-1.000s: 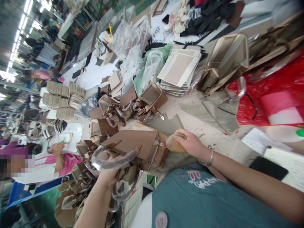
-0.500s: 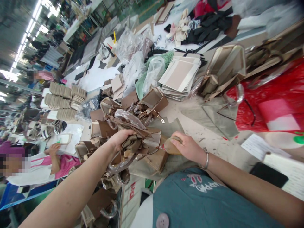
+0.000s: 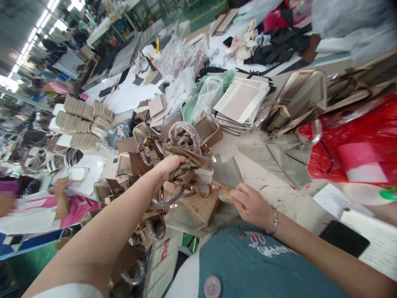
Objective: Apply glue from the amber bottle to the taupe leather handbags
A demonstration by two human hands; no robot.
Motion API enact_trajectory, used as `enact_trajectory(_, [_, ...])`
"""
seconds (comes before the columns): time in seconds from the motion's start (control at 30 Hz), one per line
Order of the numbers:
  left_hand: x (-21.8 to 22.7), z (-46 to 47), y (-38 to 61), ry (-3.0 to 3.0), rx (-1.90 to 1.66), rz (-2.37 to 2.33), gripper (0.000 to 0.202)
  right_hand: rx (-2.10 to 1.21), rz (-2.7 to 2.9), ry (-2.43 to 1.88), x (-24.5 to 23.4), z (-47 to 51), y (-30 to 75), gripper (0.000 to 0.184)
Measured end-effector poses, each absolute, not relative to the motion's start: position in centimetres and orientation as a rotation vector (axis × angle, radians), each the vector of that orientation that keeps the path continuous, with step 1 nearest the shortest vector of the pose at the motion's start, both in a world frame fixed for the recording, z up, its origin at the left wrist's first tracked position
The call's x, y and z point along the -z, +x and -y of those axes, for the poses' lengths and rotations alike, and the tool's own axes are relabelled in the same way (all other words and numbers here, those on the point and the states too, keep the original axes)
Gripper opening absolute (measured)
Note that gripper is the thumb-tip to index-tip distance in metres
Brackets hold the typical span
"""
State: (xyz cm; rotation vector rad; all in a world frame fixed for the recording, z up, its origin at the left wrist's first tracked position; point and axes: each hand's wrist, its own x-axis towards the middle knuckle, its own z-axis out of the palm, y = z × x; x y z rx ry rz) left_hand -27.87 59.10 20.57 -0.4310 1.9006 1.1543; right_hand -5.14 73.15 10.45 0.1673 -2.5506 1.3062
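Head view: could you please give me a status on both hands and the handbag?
Left hand shut on brown handbag, over the bag pile. Right hand shut on amber bottle, beside a flat bag. Pile crowds both.

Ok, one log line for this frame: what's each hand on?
left hand: grips brown handbag atop bag pile | right hand: holds amber bottle | nearby: stacked beige panels
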Motion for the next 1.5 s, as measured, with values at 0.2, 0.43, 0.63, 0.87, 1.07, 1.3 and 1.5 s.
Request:
enact_trajectory(0.2, [-21.0,-59.3,-28.1,-0.365,-1.184,-1.932,0.018,-1.451,2.526,0.265,-10.9,-73.1,-4.8,0.015])
enact_trajectory(0.43, [-20.6,-58.4,-28.2,-0.256,-1.276,-1.899,0.015,-1.330,2.595,0.242,-10.9,-72.9,-5.4,0.015])
enact_trajectory(0.63, [-20.5,-58.1,-28.2,-0.228,-1.300,-1.903,0.016,-1.373,2.522,0.374,-10.8,-73.0,-5.2,0.014])
enact_trajectory(0.87, [-20.5,-57.9,-28.2,-0.204,-1.345,-1.906,0.015,-1.311,2.501,0.244,-9.9,-73.4,-5.5,0.015])
enact_trajectory(1.07, [-20.2,-58.0,-28.5,-0.206,-1.363,-1.884,0.013,-1.372,2.492,0.219,-10.0,-73.9,-6.0,0.013])
enact_trajectory(1.3, [-20.3,-58.4,-28.6,-0.268,-1.295,-1.866,0.010,-1.296,2.468,0.182,-9.7,-74.8,-6.6,0.014])
enact_trajectory(1.5, [-20.7,-58.6,-28.5,-0.272,-1.314,-1.883,0.010,-1.392,2.481,0.229,-9.3,-74.6,-6.2,0.013])
